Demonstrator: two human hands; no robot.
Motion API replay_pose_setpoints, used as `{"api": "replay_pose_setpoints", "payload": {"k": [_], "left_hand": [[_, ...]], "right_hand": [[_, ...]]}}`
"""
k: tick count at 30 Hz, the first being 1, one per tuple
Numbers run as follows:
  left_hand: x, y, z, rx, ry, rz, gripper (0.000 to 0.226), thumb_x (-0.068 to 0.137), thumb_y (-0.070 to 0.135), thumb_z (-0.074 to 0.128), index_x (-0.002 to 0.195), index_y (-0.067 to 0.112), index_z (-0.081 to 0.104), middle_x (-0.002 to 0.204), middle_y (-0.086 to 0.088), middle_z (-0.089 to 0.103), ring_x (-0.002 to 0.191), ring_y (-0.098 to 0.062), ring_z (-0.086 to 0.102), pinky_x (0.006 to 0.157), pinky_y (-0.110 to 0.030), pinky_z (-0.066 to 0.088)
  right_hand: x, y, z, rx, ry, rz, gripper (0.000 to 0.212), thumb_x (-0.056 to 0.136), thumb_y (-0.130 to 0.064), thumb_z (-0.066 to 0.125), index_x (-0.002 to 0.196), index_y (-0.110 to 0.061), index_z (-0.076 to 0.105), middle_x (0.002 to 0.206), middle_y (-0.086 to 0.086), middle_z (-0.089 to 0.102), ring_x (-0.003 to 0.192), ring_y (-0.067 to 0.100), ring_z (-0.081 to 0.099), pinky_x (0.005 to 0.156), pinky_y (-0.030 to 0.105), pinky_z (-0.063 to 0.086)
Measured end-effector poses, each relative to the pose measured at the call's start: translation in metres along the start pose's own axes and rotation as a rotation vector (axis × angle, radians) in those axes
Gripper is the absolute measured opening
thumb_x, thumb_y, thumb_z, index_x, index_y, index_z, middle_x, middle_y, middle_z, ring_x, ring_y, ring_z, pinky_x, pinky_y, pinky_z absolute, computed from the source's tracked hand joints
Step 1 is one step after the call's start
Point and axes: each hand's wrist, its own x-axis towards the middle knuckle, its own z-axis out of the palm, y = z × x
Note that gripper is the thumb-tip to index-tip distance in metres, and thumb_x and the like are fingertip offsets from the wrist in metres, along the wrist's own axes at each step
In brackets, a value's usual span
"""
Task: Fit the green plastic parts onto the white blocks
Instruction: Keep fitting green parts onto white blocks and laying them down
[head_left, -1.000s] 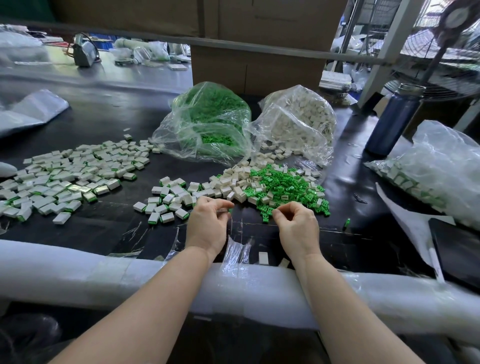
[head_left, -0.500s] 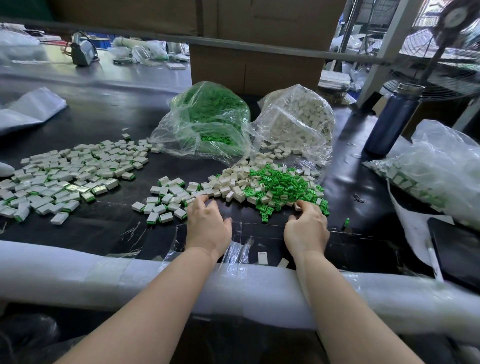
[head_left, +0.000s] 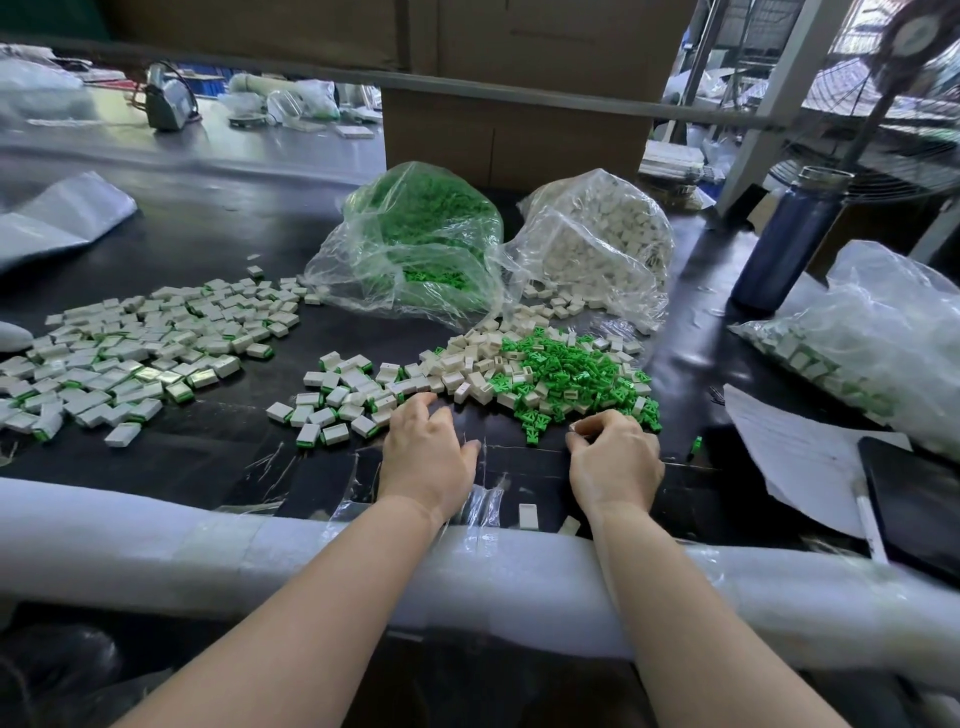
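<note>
Left hand (head_left: 427, 457) flat on the black desk (head_left: 218, 228), fingers (head_left: 415, 402) straight and spread, tips touching the near edge of the small white rectangular plastic blocks (head_left: 467, 371). Right hand (head_left: 615, 457) curled, thumb and forefinger pinched together at the near fringe of the heap of small green plastic clip parts (head_left: 571, 374); something tiny possibly between them, too small to tell for sure.

Green heap directly ahead of the right fingers, mixed with loose white blocks on its left side. Assembled white blocks with green ends (head_left: 332, 410) just left of the left fingers; a wider spread of finished ones (head_left: 130, 353) well off to the left. Beyond both hands, a clear bag of green parts (head_left: 415, 244) and a clear bag of white blocks (head_left: 597, 239).

Likely handling: both pieces light, stiff, smooth and hard, prone to skidding on the desk and scattering if nudged. Best taken 1 at a time: block gripped across its long flat sides, open slot facing the other hand; green part pinched by its broader end, prongs leading, pressed straight in.
</note>
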Motion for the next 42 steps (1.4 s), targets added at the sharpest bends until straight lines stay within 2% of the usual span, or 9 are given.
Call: {"api": "replay_pose_setpoints", "payload": {"k": [4,7,13,16,18,20,25,35,42], "left_hand": [[-0.004,0.002,-0.002,-0.018,0.053,0.072,0.042,0.09,0.034,0.055,0.127,0.013,0.052,0.136,-0.003,0.036,0.128,-0.023,0.027,0.106,-0.032,0.023],[-0.006,0.004,-0.005,-0.055,0.099,0.185,0.033,0.089,0.028,0.058,0.12,0.017,0.058,0.126,0.0,0.043,0.12,-0.02,0.034,0.102,-0.027,0.026],[-0.009,0.011,-0.011,-0.232,-0.027,0.33,0.031,0.088,0.019,0.061,0.118,0.018,0.062,0.114,0.001,0.06,0.103,-0.016,0.055,0.084,-0.01,0.031],[-0.008,0.011,-0.014,-0.272,-0.035,0.301,0.025,0.086,0.019,0.064,0.111,0.016,0.067,0.107,-0.003,0.066,0.1,-0.017,0.059,0.088,-0.016,0.038],[-0.008,0.012,-0.014,-0.303,-0.041,0.271,0.021,0.085,0.02,0.065,0.105,0.014,0.069,0.104,-0.004,0.068,0.097,-0.018,0.06,0.089,-0.024,0.043],[-0.009,0.011,-0.014,-0.306,-0.034,0.259,0.017,0.085,0.02,0.065,0.101,0.014,0.07,0.1,-0.003,0.069,0.092,-0.016,0.06,0.085,-0.02,0.043],[-0.01,0.011,-0.012,-0.33,-0.02,0.225,0.011,0.086,0.022,0.065,0.095,0.017,0.068,0.092,0.002,0.07,0.083,-0.009,0.061,0.08,-0.019,0.045],[-0.007,0.007,-0.011,-0.273,-0.053,0.24,0.013,0.087,0.022,0.063,0.098,0.016,0.067,0.099,0.001,0.063,0.086,-0.009,0.051,0.079,-0.016,0.039],[-0.008,0.009,-0.013,-0.312,-0.072,0.217,0.013,0.087,0.022,0.064,0.098,0.018,0.067,0.098,0.002,0.067,0.089,-0.011,0.058,0.083,-0.019,0.044]], "right_hand": [[-0.002,-0.002,-0.002,0.013,0.008,-0.034,0.005,0.089,-0.021,0.06,0.085,-0.023,0.057,0.098,0.001,0.063,0.105,0.024,0.048,0.086,0.034,0.032],[-0.007,-0.005,-0.002,0.165,-0.037,-0.218,0.005,0.087,-0.02,0.064,0.089,-0.021,0.059,0.087,-0.004,0.061,0.095,0.021,0.056,0.082,0.032,0.043],[-0.018,-0.012,0.0,0.384,-0.29,-0.475,0.011,0.08,-0.009,0.072,0.088,-0.01,0.065,0.084,-0.002,0.069,0.081,0.012,0.065,0.08,0.029,0.053],[-0.017,-0.013,0.0,0.426,-0.327,-0.485,0.008,0.079,-0.01,0.072,0.082,-0.013,0.065,0.08,-0.004,0.068,0.078,0.009,0.065,0.077,0.026,0.053],[-0.017,-0.012,0.001,0.398,-0.304,-0.479,0.005,0.081,-0.012,0.07,0.083,-0.015,0.067,0.079,-0.004,0.068,0.078,0.012,0.064,0.077,0.028,0.052],[-0.015,-0.01,0.002,0.307,-0.21,-0.455,0.005,0.085,-0.013,0.065,0.088,-0.016,0.068,0.085,-0.001,0.068,0.085,0.017,0.061,0.081,0.03,0.049],[-0.009,-0.005,0.005,0.08,-0.135,-0.403,0.023,0.094,-0.017,0.052,0.111,-0.018,0.067,0.11,-0.001,0.062,0.106,0.018,0.05,0.082,0.02,0.031],[-0.008,-0.005,0.007,-0.026,-0.131,-0.401,0.011,0.089,-0.016,0.058,0.094,-0.014,0.068,0.1,0.0,0.065,0.1,0.019,0.051,0.073,0.021,0.027],[-0.01,-0.008,0.008,-0.057,-0.139,-0.427,0.024,0.093,-0.021,0.055,0.115,-0.017,0.063,0.113,-0.002,0.06,0.109,0.017,0.048,0.089,0.026,0.035]]}}
